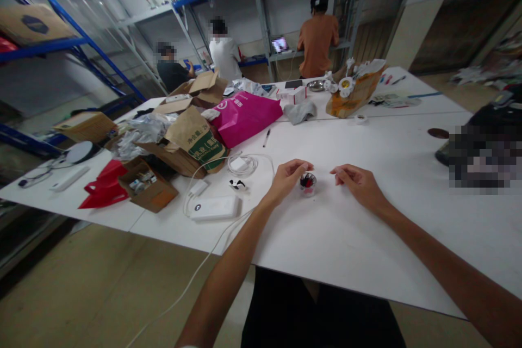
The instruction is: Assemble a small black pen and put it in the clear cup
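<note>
A small clear round container [308,186] stands on the white table, with thin dark pieces and something red in it; their kind is too small to tell. My left hand [289,178] is at its left rim, thumb and fingers drawn together in a pinch above the edge. To the right of the container, a short gap away, my right hand [356,184] hovers with thumb and forefinger pinched together. Whatever either pinch holds, if anything, is too small to make out.
Left of my arm lie a white power bank [216,207], coiled white cables and a small black-and-white object [237,185]. Beyond are open cardboard boxes, a pink bag [248,117] and a pen [266,138]. A dark bag [485,136] sits at right. Several people work by the shelves.
</note>
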A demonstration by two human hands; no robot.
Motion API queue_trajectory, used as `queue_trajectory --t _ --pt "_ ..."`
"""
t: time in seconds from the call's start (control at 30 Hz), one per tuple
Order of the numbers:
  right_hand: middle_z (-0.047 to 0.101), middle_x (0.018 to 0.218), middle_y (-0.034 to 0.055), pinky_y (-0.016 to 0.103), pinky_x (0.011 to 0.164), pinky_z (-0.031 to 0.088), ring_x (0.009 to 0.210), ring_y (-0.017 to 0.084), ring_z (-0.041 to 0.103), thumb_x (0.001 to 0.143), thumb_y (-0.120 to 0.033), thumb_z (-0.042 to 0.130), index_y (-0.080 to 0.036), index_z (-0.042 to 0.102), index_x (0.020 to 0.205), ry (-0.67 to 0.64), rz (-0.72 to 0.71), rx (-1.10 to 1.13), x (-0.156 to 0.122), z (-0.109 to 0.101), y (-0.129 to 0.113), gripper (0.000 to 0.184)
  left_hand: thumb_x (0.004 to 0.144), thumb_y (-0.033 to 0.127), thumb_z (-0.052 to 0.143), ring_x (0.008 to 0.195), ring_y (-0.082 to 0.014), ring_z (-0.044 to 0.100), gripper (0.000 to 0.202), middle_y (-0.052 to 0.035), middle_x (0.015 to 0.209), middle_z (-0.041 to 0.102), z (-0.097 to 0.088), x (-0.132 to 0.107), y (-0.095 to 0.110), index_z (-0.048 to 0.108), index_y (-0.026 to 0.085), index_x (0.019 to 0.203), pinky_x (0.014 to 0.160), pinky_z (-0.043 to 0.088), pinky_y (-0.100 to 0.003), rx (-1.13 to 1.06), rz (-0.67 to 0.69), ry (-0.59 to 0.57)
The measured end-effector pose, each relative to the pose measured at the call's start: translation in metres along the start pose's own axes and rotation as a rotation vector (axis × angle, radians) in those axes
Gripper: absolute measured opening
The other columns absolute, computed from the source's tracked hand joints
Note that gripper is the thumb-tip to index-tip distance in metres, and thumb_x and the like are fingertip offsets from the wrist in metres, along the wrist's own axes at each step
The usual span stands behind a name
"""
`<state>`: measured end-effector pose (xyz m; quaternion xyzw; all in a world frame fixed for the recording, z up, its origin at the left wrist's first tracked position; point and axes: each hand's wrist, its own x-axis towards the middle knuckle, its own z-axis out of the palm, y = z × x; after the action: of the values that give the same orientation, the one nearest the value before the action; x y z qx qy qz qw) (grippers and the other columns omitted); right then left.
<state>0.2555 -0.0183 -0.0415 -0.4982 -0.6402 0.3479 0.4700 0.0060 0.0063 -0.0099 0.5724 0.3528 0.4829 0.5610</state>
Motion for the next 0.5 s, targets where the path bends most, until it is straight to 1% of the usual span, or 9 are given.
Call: queue_trajectory --t 0.03,0.1,0.27,0.4,0.5 --pt "0.069 0.078 0.005 0.031 0.069 0.049 0.076 0.019 0.063 0.102 -0.072 0.063 -0.02 0.081 0.101 0.008 0.0 0.005 0.0 0.0 -0.001 0.055 0.093 0.051 0.082 0.099 -0.0195 0.07 0.035 -0.0109 0.103 0.079 -0.001 0.001 0.0 0.084 0.016 0.099 0.096 0.05 -0.031 -0.032 0.008 0.044" --pt "0.069 0.077 0.0051 0.031 0.069 0.049 0.076 0.019 0.063 0.1 -0.074 0.064 -0.02 0.08 0.1 0.016 0.003 0.027 0.0 0.0 -0.003 0.056 0.092 0.049 0.082 0.099 -0.0185 0.07 0.033 -0.009 0.1 0.078 -0.006 0.004 0.0 0.083 0.017 0.1 0.094 0.051 -0.03 -0.089 0.008 0.138" --pt "0.068 0.077 0.0048 0.032 0.071 0.052 0.075 0.019 0.063 0.097 -0.075 0.067 -0.02 0.079 0.1 0.024 0.008 0.081 0.0 0.001 -0.004 0.056 0.089 0.043 0.083 0.086 -0.012 0.065 0.028 -0.0026 0.091 0.071 -0.02 0.01 0.003 0.078 0.018 0.099 0.081 0.048 -0.024 -0.317 -0.071 0.335" --pt "0.068 0.078 0.0049 0.031 0.07 0.052 0.076 0.019 0.063 0.099 -0.074 0.066 -0.02 0.079 0.101 0.024 0.005 0.068 0.0 0.001 -0.001 0.056 0.088 0.042 0.085 0.077 -0.0089 0.062 0.029 0.001 0.085 0.067 -0.025 0.011 0.008 0.072 0.017 0.095 0.075 0.046 -0.023 -0.478 -0.136 0.418" --pt "0.069 0.078 0.0049 0.031 0.069 0.052 0.075 0.018 0.063 0.099 -0.074 0.066 -0.019 0.079 0.101 0.022 0.005 0.051 0.0 0.001 0.0 0.056 0.088 0.041 0.086 0.073 -0.0079 0.061 0.03 0.0021 0.083 0.066 -0.026 0.012 0.009 0.07 0.017 0.097 0.074 0.046 -0.023 -0.509 -0.158 0.424"
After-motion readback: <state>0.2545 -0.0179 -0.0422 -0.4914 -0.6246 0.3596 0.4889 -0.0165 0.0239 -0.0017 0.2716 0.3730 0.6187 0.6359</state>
